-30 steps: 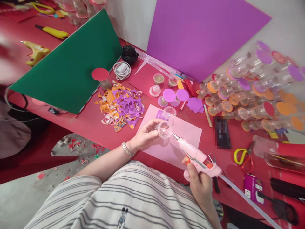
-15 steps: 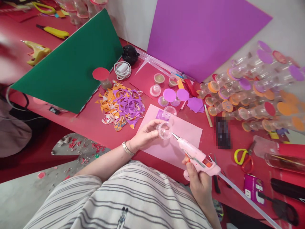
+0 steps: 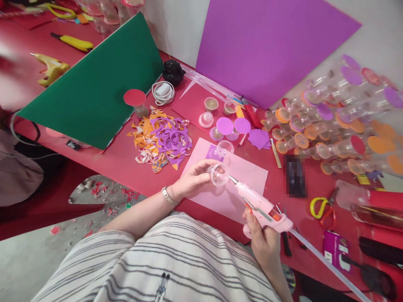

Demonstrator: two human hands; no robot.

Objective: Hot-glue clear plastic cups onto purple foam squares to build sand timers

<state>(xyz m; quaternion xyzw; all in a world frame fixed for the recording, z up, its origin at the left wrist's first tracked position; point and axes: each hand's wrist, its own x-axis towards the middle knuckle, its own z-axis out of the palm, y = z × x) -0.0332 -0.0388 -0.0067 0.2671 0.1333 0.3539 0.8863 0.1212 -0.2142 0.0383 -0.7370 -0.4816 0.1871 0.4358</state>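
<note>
Between the fingers and thumb of my left hand (image 3: 197,176) is a small clear plastic cup (image 3: 219,175), its rim turned toward the right. My right hand (image 3: 262,235) is wrapped round the handle of a pink hot glue gun (image 3: 256,201), fingers at the orange trigger. The metal nozzle points at the cup's rim and sits very close to it; whether they touch I cannot tell. A long clear glue stick (image 3: 324,260) sticks out of the gun's back. Below the hands lies a pink paper sheet (image 3: 204,197), with a purple paper piece (image 3: 215,153) on its upper part.
Purple and orange paper scraps (image 3: 170,138) are heaped to the left, beside a green board (image 3: 100,84). Stacked cups with coloured discs (image 3: 333,113) crowd the right. Scissors (image 3: 323,207) and a wooden-handled tool (image 3: 275,154) lie right. Purple discs (image 3: 225,126) rest on cups behind.
The cup and the glue gun's nozzle have shifted very slightly, with a slightly wider gap between nozzle and rim. Both hands keep their holds, and the whole view has moved a little.
</note>
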